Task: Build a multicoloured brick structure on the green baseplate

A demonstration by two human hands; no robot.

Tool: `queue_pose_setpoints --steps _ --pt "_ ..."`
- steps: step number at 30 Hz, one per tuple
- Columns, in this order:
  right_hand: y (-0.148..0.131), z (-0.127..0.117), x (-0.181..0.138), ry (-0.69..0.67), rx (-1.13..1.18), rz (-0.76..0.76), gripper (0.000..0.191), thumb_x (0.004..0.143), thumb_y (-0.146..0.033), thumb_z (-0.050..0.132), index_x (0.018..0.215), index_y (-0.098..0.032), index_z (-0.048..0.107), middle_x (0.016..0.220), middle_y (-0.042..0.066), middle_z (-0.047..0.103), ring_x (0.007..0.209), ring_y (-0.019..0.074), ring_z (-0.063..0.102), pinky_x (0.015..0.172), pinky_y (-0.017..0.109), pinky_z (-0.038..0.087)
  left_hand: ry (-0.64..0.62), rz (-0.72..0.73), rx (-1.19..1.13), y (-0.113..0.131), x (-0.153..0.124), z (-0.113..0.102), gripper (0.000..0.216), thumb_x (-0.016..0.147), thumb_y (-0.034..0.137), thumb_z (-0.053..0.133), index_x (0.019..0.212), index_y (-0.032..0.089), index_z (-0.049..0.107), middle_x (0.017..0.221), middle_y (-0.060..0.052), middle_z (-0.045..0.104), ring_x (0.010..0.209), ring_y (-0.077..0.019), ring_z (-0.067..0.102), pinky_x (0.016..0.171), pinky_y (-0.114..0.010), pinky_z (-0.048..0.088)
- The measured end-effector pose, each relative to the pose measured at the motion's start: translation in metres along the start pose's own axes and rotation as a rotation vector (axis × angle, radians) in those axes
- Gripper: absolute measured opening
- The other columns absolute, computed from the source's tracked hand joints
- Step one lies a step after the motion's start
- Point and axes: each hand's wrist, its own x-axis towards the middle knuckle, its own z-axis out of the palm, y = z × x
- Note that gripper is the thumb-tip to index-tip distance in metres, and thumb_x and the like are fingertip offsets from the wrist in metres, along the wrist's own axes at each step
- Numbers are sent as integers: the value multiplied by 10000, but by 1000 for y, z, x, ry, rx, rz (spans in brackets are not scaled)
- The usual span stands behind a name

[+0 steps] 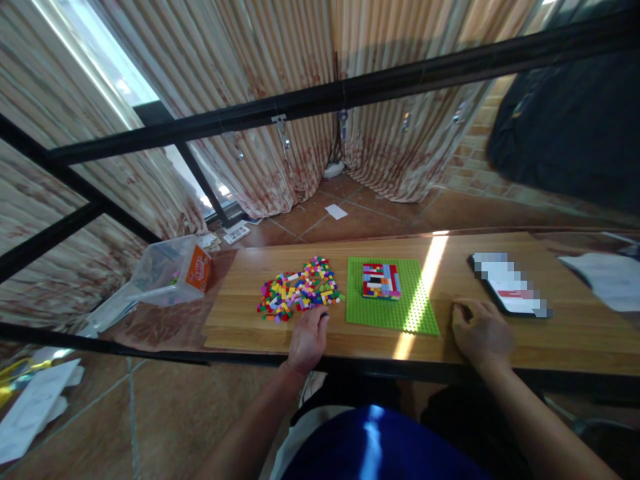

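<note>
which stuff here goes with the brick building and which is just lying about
Seems part of it:
brick pile
green baseplate
brick block on it
small dark piece in the left hand

Apparently lying about:
phone
clear box
white paper on the floor

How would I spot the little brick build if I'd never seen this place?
On the wooden tabletop, find the green studded baseplate between the loose toy bricks and the phone. The brick build sits on its far half. Unlike the loose bricks, its red and pale pieces are joined into one low, squarish block.
</note>
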Motion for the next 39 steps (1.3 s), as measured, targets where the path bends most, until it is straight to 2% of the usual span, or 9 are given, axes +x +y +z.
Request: queue_pose_setpoints --steps 14,21,30,39 --pt "2 1 -1 2 7 -7 276 869 -313 501 966 -180 722 972 99 659 707 179 537 613 312 342 -56 54 -64 2 3 -4 223 983 243 468 1040 192 678 943 -65 720 884 -191 661 809 -344 555" --pt "2 1 0 -6 4 0 265 871 -306 506 965 -185 722 993 92 660 720 175 542 623 310 354 -56 71 -63 3 4 -4 196 975 231 485 1003 190 675 895 -57 707 864 -187 648 781 -324 543" --pt "1 1 0 -9 -13 -5 268 884 -314 501 961 -182 721 972 87 658 716 172 527 614 308 339 -70 73 -38 3 4 -3 154 899 173 551 1015 187 650 931 -67 693 891 -209 641 798 -343 540" --pt "-2 0 0 -2 -5 -18 268 886 -307 496 941 -171 719 957 88 662 718 173 527 593 298 334 -56 71 -44 3 4 -3 154 956 213 510 1010 185 651 934 -56 699 880 -187 640 805 -320 530"
